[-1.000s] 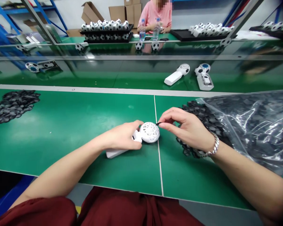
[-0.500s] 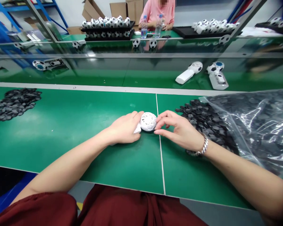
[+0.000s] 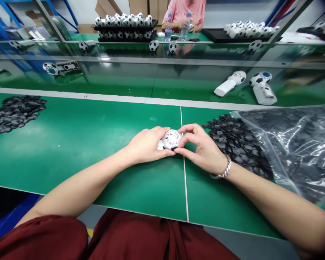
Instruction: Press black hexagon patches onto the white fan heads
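Note:
A white handheld fan (image 3: 172, 138) with a round, slotted football-style head lies just above the green table, between my two hands. My left hand (image 3: 147, 145) is closed around its handle, which the palm mostly hides, and the thumb reaches along the near side of the head. At the head's right rim, the fingers of my right hand (image 3: 199, 146) are bent and pinched together. By the right thumb tip a small black plastic piece (image 3: 174, 148) shows against the lower rim. Right of that hand spreads a heap of black plastic pieces (image 3: 237, 142).
A clear plastic bag (image 3: 300, 151) of black pieces lies on the right; another black heap (image 3: 16, 112) is at far left. Beyond the pale edge strip, fans (image 3: 230, 83) lie on a green conveyor belt (image 3: 124, 81). Behind are stacked trays (image 3: 126, 30) and a person (image 3: 182, 16) in pink.
My left thumb has moved right along the near side of the fan's head. My right fingers have closed in on its rim. Fans on the belt have shifted right.

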Available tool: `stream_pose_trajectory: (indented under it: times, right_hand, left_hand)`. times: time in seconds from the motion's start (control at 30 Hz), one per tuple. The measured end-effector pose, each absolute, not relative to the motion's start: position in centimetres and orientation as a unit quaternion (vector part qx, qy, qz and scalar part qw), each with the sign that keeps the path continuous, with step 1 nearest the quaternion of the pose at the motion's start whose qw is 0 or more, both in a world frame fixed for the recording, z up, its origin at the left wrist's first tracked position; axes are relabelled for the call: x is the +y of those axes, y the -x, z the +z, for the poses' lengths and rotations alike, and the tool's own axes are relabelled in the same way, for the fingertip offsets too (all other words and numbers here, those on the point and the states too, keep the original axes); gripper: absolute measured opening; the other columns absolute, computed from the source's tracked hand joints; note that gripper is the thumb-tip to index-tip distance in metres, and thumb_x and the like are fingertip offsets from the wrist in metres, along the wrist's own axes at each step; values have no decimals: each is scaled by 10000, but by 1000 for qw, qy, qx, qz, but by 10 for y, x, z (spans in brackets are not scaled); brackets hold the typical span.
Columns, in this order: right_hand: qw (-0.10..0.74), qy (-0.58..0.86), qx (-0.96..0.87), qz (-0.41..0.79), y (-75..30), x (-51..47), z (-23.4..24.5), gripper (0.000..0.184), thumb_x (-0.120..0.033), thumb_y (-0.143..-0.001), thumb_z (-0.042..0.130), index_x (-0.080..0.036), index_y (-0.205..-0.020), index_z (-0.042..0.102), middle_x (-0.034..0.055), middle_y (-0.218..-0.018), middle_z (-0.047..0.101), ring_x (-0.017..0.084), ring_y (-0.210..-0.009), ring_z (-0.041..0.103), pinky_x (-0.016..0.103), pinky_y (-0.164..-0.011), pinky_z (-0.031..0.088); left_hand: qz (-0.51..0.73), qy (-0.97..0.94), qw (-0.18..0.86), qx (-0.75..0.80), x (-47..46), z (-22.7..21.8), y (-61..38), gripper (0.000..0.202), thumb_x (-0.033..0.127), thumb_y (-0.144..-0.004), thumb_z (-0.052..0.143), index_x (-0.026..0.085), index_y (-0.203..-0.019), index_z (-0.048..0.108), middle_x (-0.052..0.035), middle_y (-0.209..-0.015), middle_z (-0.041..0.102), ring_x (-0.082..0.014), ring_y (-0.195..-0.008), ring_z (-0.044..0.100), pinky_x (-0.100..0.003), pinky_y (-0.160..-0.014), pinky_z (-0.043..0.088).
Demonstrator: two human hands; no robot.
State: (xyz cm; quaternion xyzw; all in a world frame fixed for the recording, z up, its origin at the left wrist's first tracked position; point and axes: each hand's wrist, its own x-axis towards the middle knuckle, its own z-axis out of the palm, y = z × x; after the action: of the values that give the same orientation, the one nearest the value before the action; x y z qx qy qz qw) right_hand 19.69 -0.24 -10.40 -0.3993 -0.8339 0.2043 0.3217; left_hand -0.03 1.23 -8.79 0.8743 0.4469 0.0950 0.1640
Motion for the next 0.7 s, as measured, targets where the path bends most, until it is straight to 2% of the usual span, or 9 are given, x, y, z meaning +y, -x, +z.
stream_pose_trajectory:
  times: [0.07, 0.17, 0.23, 0.3, 0.43, 0.7]
  right_hand:
    - [324, 409, -828, 205, -197, -2, -106, 120, -247, -722, 642, -188, -763, 546, 83, -1048, 491, 217, -1049, 476, 400, -886, 434]
    - [322, 433, -808, 234, -198, 0, -110, 316, -296, -692, 666, -199, -943, 500, 110, -1193, 464, 246, -1146, 432, 396, -849, 477]
    - [315, 442, -791, 284, -198, 2, -112, 458, -336, -692, 663, -209, -1076, 446, 112, -1242, 458, 245, -1140, 461, 401, -850, 491]
    - [309, 436, -776, 336, -198, 3, -114, 516, -350, -709, 646, -218, -1146, 405, 96, -1199, 506, 225, -1081, 521, 404, -876, 489]
    - [311, 417, -773, 364, -197, 4, -115, 464, -327, -717, 638, -218, -1116, 429, 72, -1111, 561, 210, -1028, 559, 392, -888, 492]
    - [318, 427, -776, 338, -195, 2, -115, 496, -303, -718, 631, -186, -1136, 390, 116, -1134, 543, 232, -1035, 553, 425, -887, 480]
  left_hand:
    - [96, -876, 156, 446, 13, -88, 0, 621, 521, -743, 545, 157, -1232, 427, -83, -1188, 555, -251, -1003, 558, -381, -818, 450]
    - [96, -876, 154, 447, 14, -89, 0, 629, 514, -747, 535, 146, -1244, 422, -90, -1220, 539, -257, -1036, 548, -389, -837, 450]
    - [101, -875, 155, 448, 14, -90, 1, 641, 521, -743, 533, 143, -1249, 420, -88, -1234, 530, -257, -1056, 540, -391, -849, 451]
    - [107, -873, 156, 449, 14, -90, 1, 637, 522, -739, 533, 152, -1247, 425, -78, -1234, 533, -254, -1057, 541, -393, -849, 455]
    - [115, -868, 159, 457, 13, -88, 0, 596, 500, -726, 549, 181, -1221, 453, -52, -1211, 553, -248, -1030, 559, -380, -823, 470]
    - [116, -863, 168, 461, 13, -86, -1, 545, 474, -726, 548, 203, -1194, 476, -31, -1175, 576, -239, -987, 577, -358, -795, 473]
